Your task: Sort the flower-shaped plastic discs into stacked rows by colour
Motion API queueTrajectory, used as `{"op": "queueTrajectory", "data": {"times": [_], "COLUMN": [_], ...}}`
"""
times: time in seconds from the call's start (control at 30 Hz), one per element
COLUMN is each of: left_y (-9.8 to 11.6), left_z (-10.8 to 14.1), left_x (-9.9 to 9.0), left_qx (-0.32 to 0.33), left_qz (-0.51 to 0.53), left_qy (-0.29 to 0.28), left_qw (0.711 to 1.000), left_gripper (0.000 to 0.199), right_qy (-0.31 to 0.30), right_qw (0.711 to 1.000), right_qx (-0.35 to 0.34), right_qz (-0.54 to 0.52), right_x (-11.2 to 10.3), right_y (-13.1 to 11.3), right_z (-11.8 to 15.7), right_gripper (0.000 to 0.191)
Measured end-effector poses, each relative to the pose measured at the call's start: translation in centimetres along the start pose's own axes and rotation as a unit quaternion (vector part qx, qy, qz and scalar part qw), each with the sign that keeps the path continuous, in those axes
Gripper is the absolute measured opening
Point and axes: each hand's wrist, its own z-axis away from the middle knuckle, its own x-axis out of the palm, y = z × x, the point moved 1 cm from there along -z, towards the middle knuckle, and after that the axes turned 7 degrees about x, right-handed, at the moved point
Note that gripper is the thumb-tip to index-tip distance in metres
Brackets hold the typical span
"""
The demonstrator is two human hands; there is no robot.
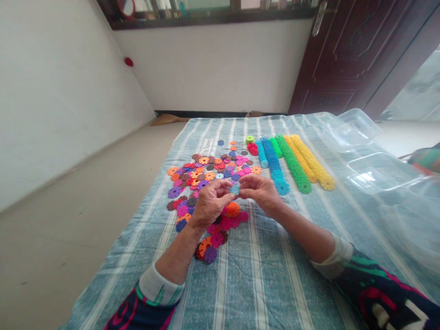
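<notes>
Between my two hands is a small light-blue notched disc (pixel 234 189), pinched from both sides above the pile. My left hand (pixel 213 201) has thumb and fingers closed on its left edge, and my right hand (pixel 259 192) grips its right edge. Beneath and around my left hand lies a loose pile of flower-like discs (pixel 203 160) in pink, orange, purple, red, brown and blue. Right of the pile, overlapping discs form long rows: a blue row (pixel 273 160), a green row (pixel 293 164) and a yellow row (pixel 311 161).
Clear plastic containers (pixel 381 172) stand at the right on the striped cloth (pixel 268 275). A short red stack (pixel 252 149) and a lime-green stack (pixel 250 139) sit near the far edge. Beyond are a white wall and a dark red door (pixel 343 55).
</notes>
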Motion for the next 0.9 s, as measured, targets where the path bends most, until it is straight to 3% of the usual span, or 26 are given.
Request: {"op": "queueTrajectory", "data": {"times": [0.37,0.53,0.6,0.7,0.8,0.9], "left_y": [0.2,-0.2,-0.5,-0.9,-1.1,-1.2], "left_z": [0.2,0.0,-0.2,-0.4,-0.6,-0.6], "left_x": [0.4,-0.2,-0.7,-1.3,-1.6,-1.9], "left_qx": [0.024,0.066,0.103,0.156,0.185,0.197], "left_qz": [-0.048,-0.105,-0.147,-0.224,-0.282,-0.314], "left_qy": [-0.009,0.001,0.012,0.023,0.027,0.037], "left_qw": [0.999,0.992,0.984,0.962,0.941,0.928], "left_gripper": [0.028,0.027,0.023,0.016,0.016,0.016], "right_qy": [-0.004,0.047,0.1,0.181,0.223,0.219], "right_qw": [1.0,0.986,0.963,0.9,0.831,0.767], "right_qx": [0.002,-0.068,-0.115,-0.167,-0.163,-0.129], "right_qz": [0.021,0.145,0.224,0.361,0.483,0.589], "right_x": [-0.2,-2.0,-3.7,-6.5,-8.6,-9.5], "right_y": [0.2,-1.3,-2.4,-4.2,-5.4,-5.9], "right_z": [-0.2,-1.3,-2.1,-3.3,-4.3,-5.0], "right_gripper": [0.028,0.023,0.02,0.017,0.021,0.028]}}
